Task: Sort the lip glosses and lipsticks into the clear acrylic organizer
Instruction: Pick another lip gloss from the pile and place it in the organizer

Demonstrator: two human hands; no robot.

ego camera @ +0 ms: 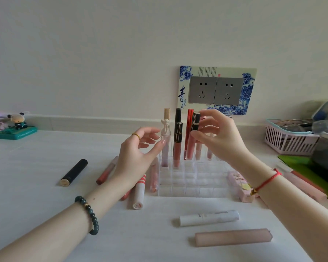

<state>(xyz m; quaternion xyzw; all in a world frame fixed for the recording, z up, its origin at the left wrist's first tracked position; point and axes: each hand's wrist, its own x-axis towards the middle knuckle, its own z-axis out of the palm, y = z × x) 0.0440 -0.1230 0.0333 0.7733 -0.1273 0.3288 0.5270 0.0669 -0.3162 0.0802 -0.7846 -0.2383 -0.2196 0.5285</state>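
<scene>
The clear acrylic organizer (191,183) stands mid-table, with several lip glosses upright in its back rows. My left hand (134,157) pinches a clear gloss with a white angel cap (165,129) that stands in the back-left cell. My right hand (218,137) grips the black gold-lined cap of a gloss (195,121) standing in the back row. Loose on the table lie a black tube (74,172), a white tube with red stripes (139,191), a white tube (209,218), a long pink tube (233,237) and a pink patterned lipstick (240,184).
A pink slatted basket (290,141) with odds and ends sits at the right, above a green mat (299,163). Figurines on a teal base (15,129) stand at far left. A double socket with a blue-flower frame (216,89) is on the wall behind.
</scene>
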